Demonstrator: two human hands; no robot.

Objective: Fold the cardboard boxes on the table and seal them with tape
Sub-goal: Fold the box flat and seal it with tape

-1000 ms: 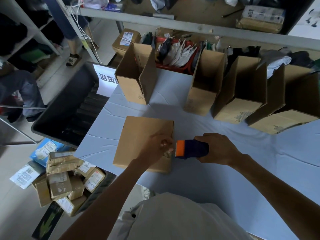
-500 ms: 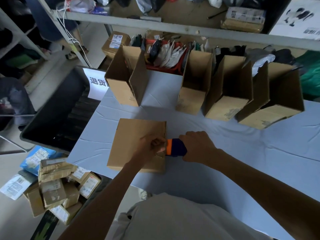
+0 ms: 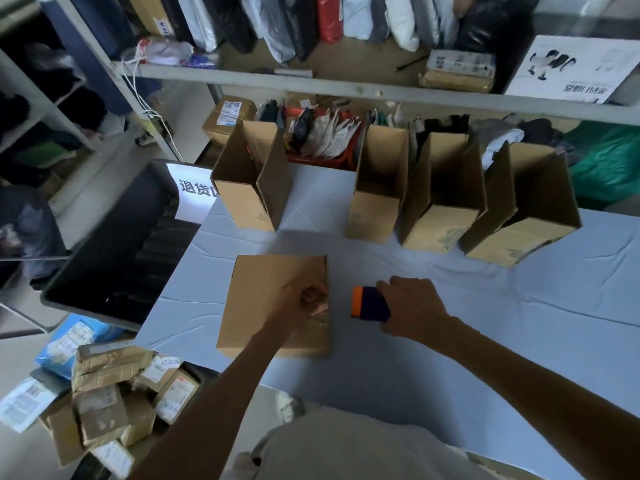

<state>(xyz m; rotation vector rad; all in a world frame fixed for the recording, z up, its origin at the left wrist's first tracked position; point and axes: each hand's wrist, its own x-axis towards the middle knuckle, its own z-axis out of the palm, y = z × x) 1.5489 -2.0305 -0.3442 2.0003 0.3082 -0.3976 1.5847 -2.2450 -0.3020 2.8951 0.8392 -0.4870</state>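
A closed flat cardboard box lies on the table's near left part. My left hand rests on the box top by its right edge, its curled fingers pinching what looks like a pale end of tape. My right hand grips an orange and dark blue tape dispenser, held just right of the box with a small gap between them. No tape strip between dispenser and box can be made out.
Several open upright boxes stand in a row at the back of the blue-white table. A dark bin sits left of the table. Taped parcels lie piled on the floor. Shelves of bags run behind.
The dispenser went up against the box's right edge, then drew back to the right, leaving a gap. My left hand stayed on the box. The view tilted up.
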